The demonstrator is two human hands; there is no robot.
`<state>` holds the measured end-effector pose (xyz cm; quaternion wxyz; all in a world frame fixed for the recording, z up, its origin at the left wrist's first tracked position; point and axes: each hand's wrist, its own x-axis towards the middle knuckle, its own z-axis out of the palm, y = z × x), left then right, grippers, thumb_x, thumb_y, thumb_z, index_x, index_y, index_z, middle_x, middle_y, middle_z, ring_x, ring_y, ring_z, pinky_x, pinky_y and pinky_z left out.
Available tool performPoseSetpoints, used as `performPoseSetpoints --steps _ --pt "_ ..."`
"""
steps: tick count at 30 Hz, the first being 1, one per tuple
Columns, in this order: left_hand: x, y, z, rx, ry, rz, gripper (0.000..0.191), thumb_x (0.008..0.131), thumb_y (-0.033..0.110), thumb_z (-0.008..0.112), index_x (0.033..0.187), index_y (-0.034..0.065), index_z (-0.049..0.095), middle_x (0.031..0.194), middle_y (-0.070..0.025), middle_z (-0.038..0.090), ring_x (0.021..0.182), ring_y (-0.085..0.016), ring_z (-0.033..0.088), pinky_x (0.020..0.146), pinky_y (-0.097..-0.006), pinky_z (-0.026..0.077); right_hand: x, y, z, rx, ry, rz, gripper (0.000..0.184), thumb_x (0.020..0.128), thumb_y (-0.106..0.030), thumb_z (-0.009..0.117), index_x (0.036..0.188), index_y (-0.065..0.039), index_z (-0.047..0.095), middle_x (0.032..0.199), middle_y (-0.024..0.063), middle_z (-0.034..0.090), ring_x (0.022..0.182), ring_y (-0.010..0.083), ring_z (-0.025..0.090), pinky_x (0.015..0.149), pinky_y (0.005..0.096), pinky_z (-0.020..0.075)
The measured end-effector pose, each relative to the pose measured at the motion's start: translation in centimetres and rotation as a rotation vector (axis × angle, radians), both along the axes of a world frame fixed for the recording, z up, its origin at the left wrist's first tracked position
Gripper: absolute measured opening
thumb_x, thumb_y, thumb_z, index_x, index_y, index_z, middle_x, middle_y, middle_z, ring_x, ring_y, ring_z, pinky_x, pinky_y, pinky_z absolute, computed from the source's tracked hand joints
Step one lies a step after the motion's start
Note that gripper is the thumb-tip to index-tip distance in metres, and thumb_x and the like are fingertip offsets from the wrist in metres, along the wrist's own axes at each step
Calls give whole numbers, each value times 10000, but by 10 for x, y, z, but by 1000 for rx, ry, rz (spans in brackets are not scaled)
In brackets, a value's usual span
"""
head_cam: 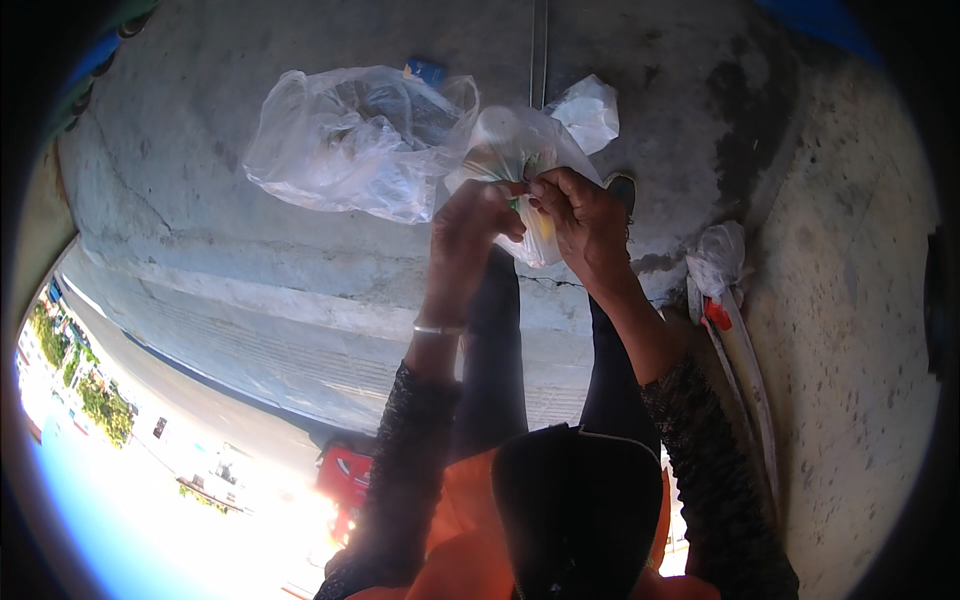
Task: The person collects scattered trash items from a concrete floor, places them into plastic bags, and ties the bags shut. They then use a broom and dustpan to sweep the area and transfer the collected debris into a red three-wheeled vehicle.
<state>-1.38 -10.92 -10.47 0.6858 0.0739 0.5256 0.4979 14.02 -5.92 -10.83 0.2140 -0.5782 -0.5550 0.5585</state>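
Note:
A filled translucent plastic bag point(510, 142) stands between my feet, its top gathered. Green and yellow contents show through its thin film. My left hand point(480, 214) pinches the gathered neck of this bag from the left. From the right, my right hand point(574, 214) pinches the same neck, its fingertips nearly meeting the left ones. Whether there is a knot between the fingers is hidden. Just left of it, a larger clear plastic bag point(337, 150) lies crumpled on the concrete floor point(225, 45). Behind the filled bag, on the right, sits a small white plastic bag point(592, 112).
A small blue packet point(425, 71) lies behind the large clear bag. Along the right wall point(847, 322), poles point(754, 375) lean, with a white plastic bag point(716, 259) at their tops. A concrete step edge point(300, 292) crosses below my hands. Something red point(345, 472) stands at lower left.

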Motion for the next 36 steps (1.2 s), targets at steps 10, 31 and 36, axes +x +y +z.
performPoseSetpoints --steps 10,31,36 --pt "24 -24 -4 118 819 -376 147 785 -1 733 914 21 666 824 -54 675 706 -136 659 663 -260 533 17 -30 8 242 -53 166 113 910 -31 639 1018 -39 670 856 85 622 786 203 654 678 299 517" --pt "36 -30 -10 -98 96 -68 145 823 -62 707 874 28 605 847 -63 690 780 -128 655 761 -278 545 48 -40 25 180 -85 90 124 910 12 607 1000 -58 656 929 70 629 757 160 646 651 285 527" --pt "42 -17 9 -80 307 -94 182 755 -84 736 847 17 614 842 -73 686 774 -139 661 715 -269 537 39 -22 32 191 23 156 208 949 -4 553 1139 -57 620 1054 104 639 764 143 655 672 291 558"
